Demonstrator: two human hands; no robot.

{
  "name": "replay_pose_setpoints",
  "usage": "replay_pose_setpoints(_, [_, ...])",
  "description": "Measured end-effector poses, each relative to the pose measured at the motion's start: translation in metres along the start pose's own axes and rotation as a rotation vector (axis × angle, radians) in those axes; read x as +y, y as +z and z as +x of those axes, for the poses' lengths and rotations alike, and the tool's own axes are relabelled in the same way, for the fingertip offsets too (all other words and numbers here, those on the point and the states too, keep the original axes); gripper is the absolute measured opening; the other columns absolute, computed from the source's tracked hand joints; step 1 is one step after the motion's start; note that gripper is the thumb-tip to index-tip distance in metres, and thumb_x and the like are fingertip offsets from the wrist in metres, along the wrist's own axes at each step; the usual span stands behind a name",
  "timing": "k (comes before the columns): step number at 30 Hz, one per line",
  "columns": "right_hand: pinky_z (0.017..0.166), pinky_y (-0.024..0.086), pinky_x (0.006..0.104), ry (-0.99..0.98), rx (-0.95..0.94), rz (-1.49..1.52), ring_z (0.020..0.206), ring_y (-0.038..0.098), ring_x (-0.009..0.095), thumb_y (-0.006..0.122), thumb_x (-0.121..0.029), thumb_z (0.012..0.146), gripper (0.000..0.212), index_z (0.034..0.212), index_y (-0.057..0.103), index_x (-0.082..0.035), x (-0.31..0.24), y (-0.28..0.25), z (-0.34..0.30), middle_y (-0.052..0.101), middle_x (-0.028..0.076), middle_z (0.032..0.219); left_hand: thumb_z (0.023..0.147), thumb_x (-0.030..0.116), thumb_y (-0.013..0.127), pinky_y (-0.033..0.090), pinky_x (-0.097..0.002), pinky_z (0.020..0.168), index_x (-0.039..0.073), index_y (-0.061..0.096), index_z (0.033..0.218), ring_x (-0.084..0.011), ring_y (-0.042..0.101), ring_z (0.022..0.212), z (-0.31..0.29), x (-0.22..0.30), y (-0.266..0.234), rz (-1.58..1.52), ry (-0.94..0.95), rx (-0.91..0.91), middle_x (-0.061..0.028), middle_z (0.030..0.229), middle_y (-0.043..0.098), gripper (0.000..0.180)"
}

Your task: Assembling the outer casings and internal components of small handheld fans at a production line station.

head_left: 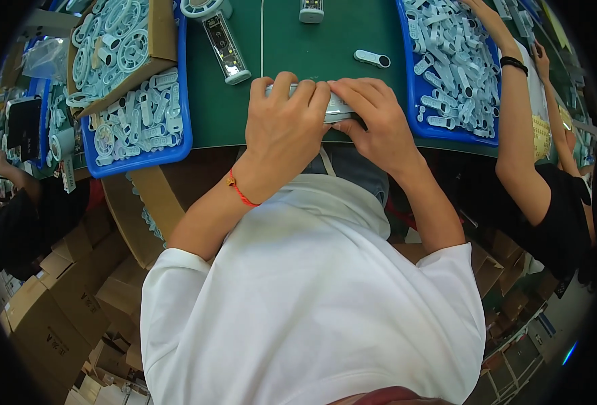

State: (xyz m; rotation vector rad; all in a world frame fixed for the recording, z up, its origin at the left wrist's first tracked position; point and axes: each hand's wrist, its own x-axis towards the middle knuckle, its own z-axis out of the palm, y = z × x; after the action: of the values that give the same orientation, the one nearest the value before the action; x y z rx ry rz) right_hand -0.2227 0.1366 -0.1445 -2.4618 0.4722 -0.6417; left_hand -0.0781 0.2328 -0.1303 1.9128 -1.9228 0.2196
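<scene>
At the table's near edge my left hand (281, 128) and my right hand (381, 125) are both closed on a pale grey-white plastic casing (337, 106). My left fingers curl over its top and left part, while my right thumb and fingers pinch its right end. Most of the casing is hidden by my hands. Beyond my left hand lies a pale device with a round head and an open handle (225, 50) that shows a circuit board. A small oblong cover (371, 59) with a dark round end rests beyond my right hand.
A blue tray (189, 121) of pale parts stands left, with a cardboard box (163, 50) of ring-shaped parts on it. Another blue tray (416, 128) of small covers is at right, where a co-worker's arm (514, 101) reaches in. Another device end (311, 12) sits on the green table (292, 50).
</scene>
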Motion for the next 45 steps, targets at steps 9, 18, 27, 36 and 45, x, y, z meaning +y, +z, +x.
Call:
replay_pose_setpoints(9, [0.090, 0.042, 0.0355, 0.042, 0.002, 0.132, 0.106, 0.051, 0.028, 0.069, 0.003, 0.063, 0.053, 0.114, 0.057, -0.003, 0.003, 0.004, -0.004, 0.057, 0.011, 0.115, 0.061, 0.018, 0.075, 0.039, -0.0400, 0.076, 0.004, 0.059, 0.096, -0.0221, 0.052, 0.088, -0.004, -0.001, -0.001, -0.114, -0.011, 0.010, -0.0045, 0.087, 0.060, 0.040])
replay_pose_setpoints(18, [0.084, 0.046, 0.0346, 0.078, -0.026, 0.165, 0.102, 0.054, 0.029, 0.070, 0.005, 0.058, 0.053, 0.110, 0.059, -0.002, 0.002, -0.004, 0.004, 0.059, 0.013, 0.111, 0.059, 0.021, 0.074, 0.038, -0.0426, 0.079, 0.004, 0.059, 0.099, -0.0237, 0.051, 0.094, -0.001, -0.006, -0.002, -0.092, 0.010, -0.007, -0.0055, 0.097, 0.059, 0.046])
replay_pose_setpoints(27, [0.091, 0.040, 0.0278, 0.443, 0.165, 0.984, 0.108, 0.050, 0.018, 0.065, -0.020, 0.083, 0.052, 0.125, 0.046, 0.005, -0.018, 0.000, -0.002, 0.053, 0.012, 0.117, 0.079, 0.026, 0.070, 0.029, -0.0365, 0.101, -0.001, 0.021, 0.135, -0.0211, 0.038, 0.119, -0.009, 0.009, -0.001, -1.665, -0.566, 0.162, -0.0118, 0.132, 0.033, 0.079])
replay_pose_setpoints(36, [0.093, 0.038, 0.0297, 0.352, 0.178, 0.761, 0.108, 0.052, 0.022, 0.062, -0.017, 0.084, 0.044, 0.122, 0.050, 0.001, -0.032, -0.015, 0.014, 0.055, 0.011, 0.117, 0.081, 0.022, 0.068, 0.039, -0.0330, 0.093, 0.002, 0.022, 0.132, -0.0214, 0.046, 0.111, 0.019, 0.013, 0.004, -1.706, -0.512, 0.162, -0.0118, 0.121, 0.043, 0.072])
replay_pose_setpoints(45, [0.071, 0.045, 0.0397, 0.450, -0.100, -0.526, 0.085, 0.056, 0.030, 0.067, -0.001, 0.064, 0.029, 0.091, 0.058, -0.006, 0.037, -0.090, -0.015, 0.055, 0.011, 0.091, 0.074, 0.007, 0.065, 0.045, -0.0270, 0.074, -0.003, 0.039, 0.114, -0.0136, 0.053, 0.087, 0.107, -0.060, -0.019, -1.058, -0.556, 0.292, -0.0093, 0.101, 0.053, 0.049])
